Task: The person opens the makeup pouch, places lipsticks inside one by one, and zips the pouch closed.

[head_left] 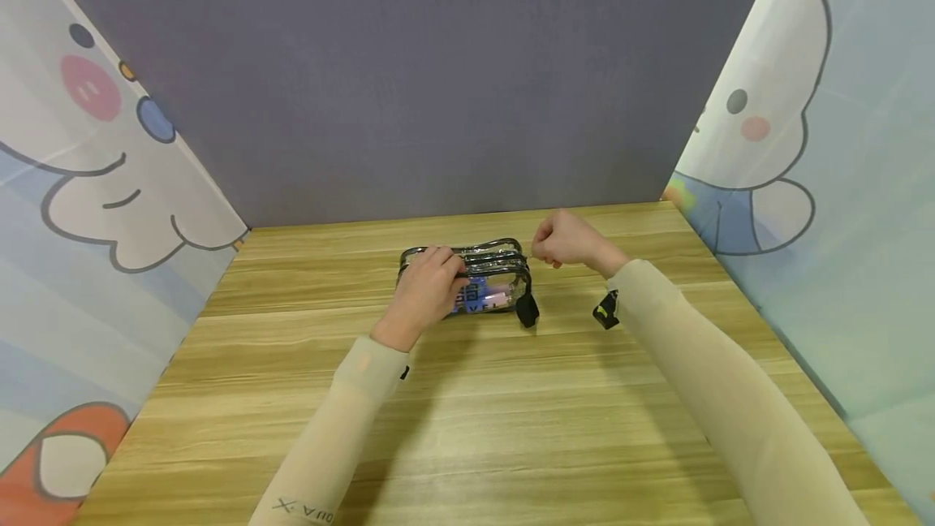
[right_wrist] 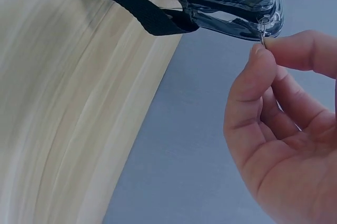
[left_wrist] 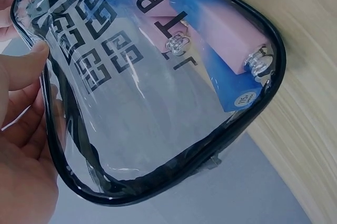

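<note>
A clear pouch (head_left: 504,276) with black piping stands on the table, printed with black lettering and a square maze-like pattern. Through its side show pink-and-blue boxes (left_wrist: 216,29) and small clear faceted caps (left_wrist: 258,61). My left hand (head_left: 427,284) grips the pouch's top edge toward its left end, thumb on the near side. At the right end, my right hand (right_wrist: 295,113) pinches a small metal zipper pull (right_wrist: 263,37) between thumb and forefinger, its other fingers curled. A black fabric strap (right_wrist: 150,17) hangs from that same end.
The pouch rests on a wood-grain table (head_left: 497,412), toward its back edge. Behind it rises a plain grey panel (head_left: 453,88). Curtains with cartoon figures (head_left: 774,104) flank both sides. A small black device (head_left: 605,311) hangs under the right cuff.
</note>
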Motion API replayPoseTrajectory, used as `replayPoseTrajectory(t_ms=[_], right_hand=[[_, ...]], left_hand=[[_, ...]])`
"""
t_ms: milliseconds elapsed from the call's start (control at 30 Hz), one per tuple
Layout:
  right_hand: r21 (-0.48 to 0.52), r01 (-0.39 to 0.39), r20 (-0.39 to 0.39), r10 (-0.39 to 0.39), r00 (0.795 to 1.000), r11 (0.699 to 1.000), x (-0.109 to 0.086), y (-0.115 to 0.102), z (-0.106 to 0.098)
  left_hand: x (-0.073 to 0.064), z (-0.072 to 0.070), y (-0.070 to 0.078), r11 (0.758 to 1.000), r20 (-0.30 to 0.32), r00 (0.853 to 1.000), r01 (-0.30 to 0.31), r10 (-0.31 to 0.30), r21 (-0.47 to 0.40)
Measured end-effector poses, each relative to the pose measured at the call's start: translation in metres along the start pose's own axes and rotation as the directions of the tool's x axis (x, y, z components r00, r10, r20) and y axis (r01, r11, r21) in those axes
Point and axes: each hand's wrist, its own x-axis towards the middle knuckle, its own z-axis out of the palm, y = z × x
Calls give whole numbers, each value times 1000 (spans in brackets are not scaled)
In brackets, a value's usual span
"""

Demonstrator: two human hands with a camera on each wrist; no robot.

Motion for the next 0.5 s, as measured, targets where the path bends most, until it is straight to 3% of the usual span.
replayPoseTrajectory(t_ms=[500], right_hand=[[44,-58,24,57,998,997,2,15,7]], left_hand=[[-2,-3,-2,1000,-9,1000,-9,9,3]])
